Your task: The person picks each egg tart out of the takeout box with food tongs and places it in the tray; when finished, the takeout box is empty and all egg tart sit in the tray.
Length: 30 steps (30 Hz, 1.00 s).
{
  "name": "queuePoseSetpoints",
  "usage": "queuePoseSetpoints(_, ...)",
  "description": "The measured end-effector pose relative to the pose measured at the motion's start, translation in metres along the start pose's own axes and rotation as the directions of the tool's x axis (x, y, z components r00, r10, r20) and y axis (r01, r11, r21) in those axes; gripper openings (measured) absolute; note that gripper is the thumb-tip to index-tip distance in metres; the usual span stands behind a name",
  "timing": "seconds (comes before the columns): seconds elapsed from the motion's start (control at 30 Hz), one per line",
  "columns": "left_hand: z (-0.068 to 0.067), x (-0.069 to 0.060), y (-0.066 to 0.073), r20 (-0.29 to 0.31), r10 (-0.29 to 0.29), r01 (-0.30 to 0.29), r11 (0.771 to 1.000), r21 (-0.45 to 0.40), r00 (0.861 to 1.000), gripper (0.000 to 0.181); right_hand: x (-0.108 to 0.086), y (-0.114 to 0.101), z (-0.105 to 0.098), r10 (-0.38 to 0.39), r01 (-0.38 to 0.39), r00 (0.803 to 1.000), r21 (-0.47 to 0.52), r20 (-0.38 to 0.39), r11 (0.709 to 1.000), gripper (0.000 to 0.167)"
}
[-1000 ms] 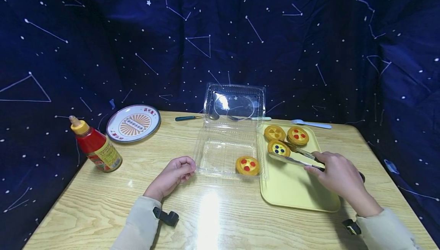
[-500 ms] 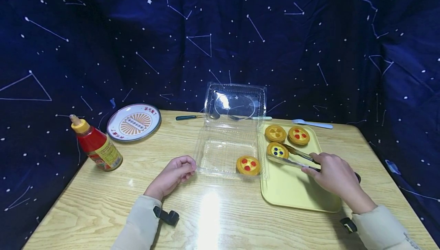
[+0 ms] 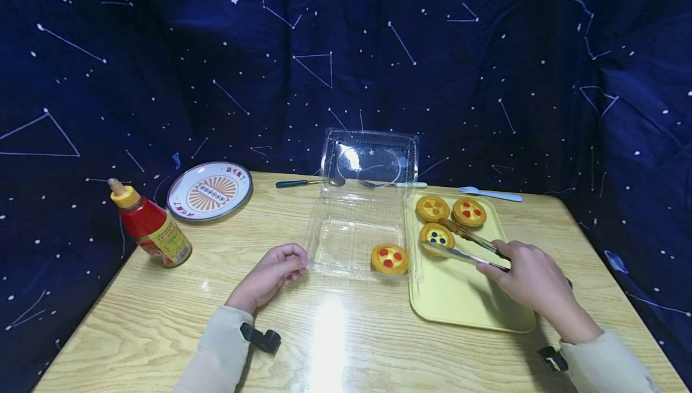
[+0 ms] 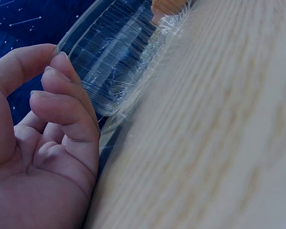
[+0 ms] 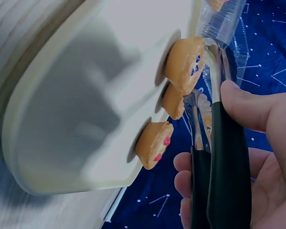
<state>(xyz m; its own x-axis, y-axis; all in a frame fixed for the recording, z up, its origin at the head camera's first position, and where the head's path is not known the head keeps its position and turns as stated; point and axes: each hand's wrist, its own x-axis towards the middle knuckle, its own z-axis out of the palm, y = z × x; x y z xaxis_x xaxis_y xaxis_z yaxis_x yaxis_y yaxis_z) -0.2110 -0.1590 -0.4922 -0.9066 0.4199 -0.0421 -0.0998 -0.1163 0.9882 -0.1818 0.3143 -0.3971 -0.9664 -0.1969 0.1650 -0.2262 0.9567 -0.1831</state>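
In the head view, my left hand [image 3: 274, 276] pinches the near left corner of an open clear plastic clamshell container [image 3: 346, 237] between thumb and forefinger. One tart with red toppings [image 3: 390, 259] sits in its near right corner. My right hand [image 3: 532, 282] grips black-handled metal tongs [image 5: 228, 162]. Their tips lie either side of a blue-topped tart [image 3: 437, 238] on a yellow tray [image 3: 465, 303]; whether they press it is unclear. Behind it on the tray are a plain yellow tart [image 3: 432, 208] and another red-topped tart [image 3: 468, 213].
A red sauce bottle [image 3: 154, 228] with a yellow cap stands at the left, beside a patterned plate [image 3: 209, 191]. Along the back edge lie a dark-handled spoon [image 3: 294, 183], a pale-handled utensil [image 3: 411, 185] partly behind the clear lid, and a light blue fork [image 3: 492, 193].
The blue-topped tart has shifted slightly toward me on the tray. The tongs came nearer and left, then went slightly back. My left hand has stayed at the container's corner.
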Motion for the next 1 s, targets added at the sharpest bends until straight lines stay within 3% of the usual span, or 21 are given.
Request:
queuePoseSetpoints(0.2,0.000,0.000,0.001,-0.002,-0.003,0.003,1.000,0.005,1.000,0.010,-0.003,-0.003,-0.009,0.007,-0.006,0.999,0.031,-0.041,1.000,0.068)
queuePoseSetpoints(0.67,0.000,0.000,0.000,-0.005,-0.003,0.003,1.000,-0.002,1.000,0.009,0.004,-0.033,-0.024,-0.116,0.122,0.983,0.036,-0.140,0.992,0.065)
queuePoseSetpoints(1.0,0.000,0.000,0.001,0.000,-0.004,0.004,1.000,-0.007,1.000,0.008,0.011,-0.056,-0.025,-0.163,0.169,0.980,0.044,-0.117,0.985,0.061)
